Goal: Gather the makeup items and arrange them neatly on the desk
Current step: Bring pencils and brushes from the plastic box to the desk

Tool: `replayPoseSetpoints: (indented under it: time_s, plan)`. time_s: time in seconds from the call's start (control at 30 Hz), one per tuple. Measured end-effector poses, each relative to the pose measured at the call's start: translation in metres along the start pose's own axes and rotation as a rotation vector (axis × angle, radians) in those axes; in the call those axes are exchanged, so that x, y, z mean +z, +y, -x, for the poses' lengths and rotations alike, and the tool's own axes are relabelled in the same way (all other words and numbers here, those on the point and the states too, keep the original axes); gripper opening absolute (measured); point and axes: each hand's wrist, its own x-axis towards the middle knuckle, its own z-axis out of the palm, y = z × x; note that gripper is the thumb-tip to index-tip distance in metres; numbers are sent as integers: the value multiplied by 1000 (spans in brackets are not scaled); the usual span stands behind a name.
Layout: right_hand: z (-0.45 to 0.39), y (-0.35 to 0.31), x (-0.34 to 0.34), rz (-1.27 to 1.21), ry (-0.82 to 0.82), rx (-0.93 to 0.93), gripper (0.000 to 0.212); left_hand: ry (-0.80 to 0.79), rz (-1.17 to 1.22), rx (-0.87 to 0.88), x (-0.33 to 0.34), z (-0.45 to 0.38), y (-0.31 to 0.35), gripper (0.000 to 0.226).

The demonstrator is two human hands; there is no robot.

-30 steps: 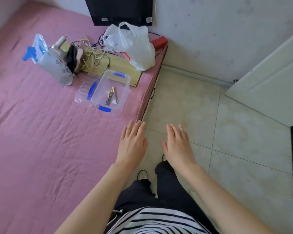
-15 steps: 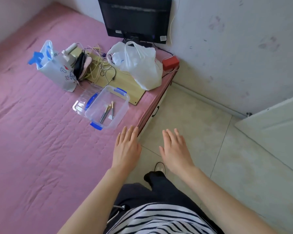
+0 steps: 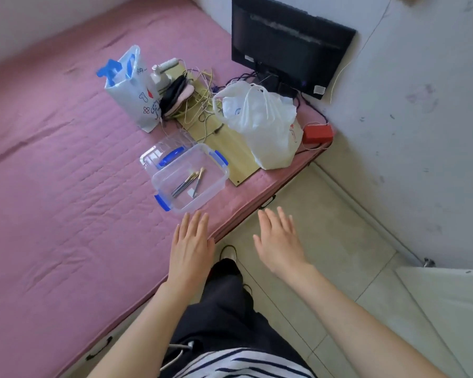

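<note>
On the pink mattress, a clear box holds makeup brushes; left hand and right hand hover flat, each grip wide.

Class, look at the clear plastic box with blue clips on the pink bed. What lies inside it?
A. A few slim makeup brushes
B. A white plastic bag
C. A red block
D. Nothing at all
A: a few slim makeup brushes lie on the bottom of the clear plastic box, while the red block and the white plastic bag sit outside it, farther back.
</note>
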Motion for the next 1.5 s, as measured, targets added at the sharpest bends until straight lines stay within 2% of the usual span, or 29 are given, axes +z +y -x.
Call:
replayPoseSetpoints:
  time_s: [0.43, 0.67, 0.87, 1.0, 1.13, 1.33, 1.4, 1.5]
  plan:
    - [-162, -38, -38, 92, -72, -306, 55, 44, 119, -158, -15, -110, -31, 48]
    - [-241, -52, -42, 170, -176, -422, 54, 78, 163, -203, -25, -180, -51, 44]
    - [-299, -55, -19, 205, -286, -489, 53, 80, 197, -278, 1, -233, -65, 41]
    - [-330, -55, 16, 182, -395, -545, 50, 28, 218, -423, 39, -257, -88, 42]
    - [-366, -57, 59, 144, -429, -567, 46, 17, 226, -507, 83, -280, -113, 41]
    - [-416, -66, 138, -15, -539, -402, 38, -3, 270, -605, 153, -317, -150, 36]
    - [-435, -69, 166, -164, -608, -200, 37, -36, 288, -632, 174, -329, -160, 37]
    - [-461, -74, 200, -612, -695, 338, 20, -77, 310, -682, 205, -346, -172, 41]
